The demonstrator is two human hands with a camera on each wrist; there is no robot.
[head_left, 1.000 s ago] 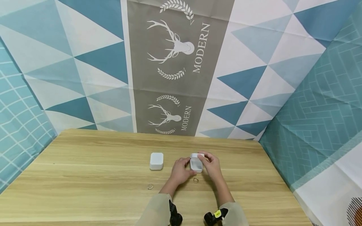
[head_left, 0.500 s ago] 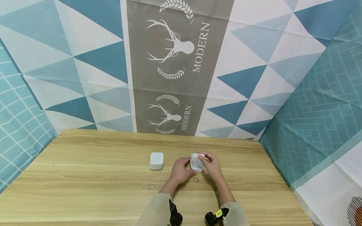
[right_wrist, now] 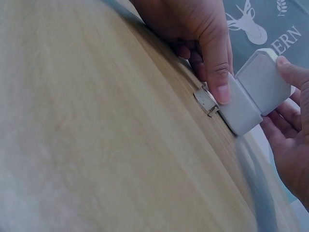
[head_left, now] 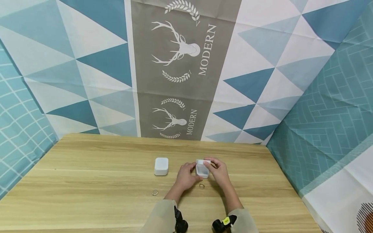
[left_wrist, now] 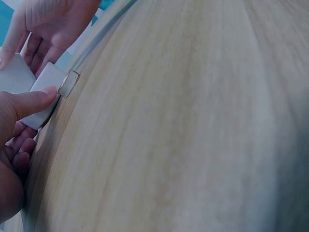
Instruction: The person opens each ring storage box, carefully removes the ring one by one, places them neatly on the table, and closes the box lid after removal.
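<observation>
A small white hinged ring box (head_left: pixel 202 171) stands on the wooden table with its lid raised. My left hand (head_left: pixel 186 176) grips the base, thumb at the front wall and fingers round the left side. The lid (right_wrist: pixel 265 82) is pinched between thumb and fingers of my right hand (head_left: pixel 218 171). Just in front of the box a ring (right_wrist: pixel 206 101) lies on the table, close to my left thumb (right_wrist: pixel 219 77). Further left, a second ring (head_left: pixel 155 193) lies on the wood. Behind it sits another white ring box (head_left: pixel 161 166), its lid down.
The wooden table (head_left: pixel 96 181) ends at a patterned cloth backdrop (head_left: pixel 175 87) at the back. Teal cloth (head_left: pixel 326 113) hangs along the right side. Both forearms carry black wrist cameras near the table's front.
Both hands keep their hold on the box. The lid in my right hand has tipped slightly forward, and the right wrist has shifted a little to the right.
</observation>
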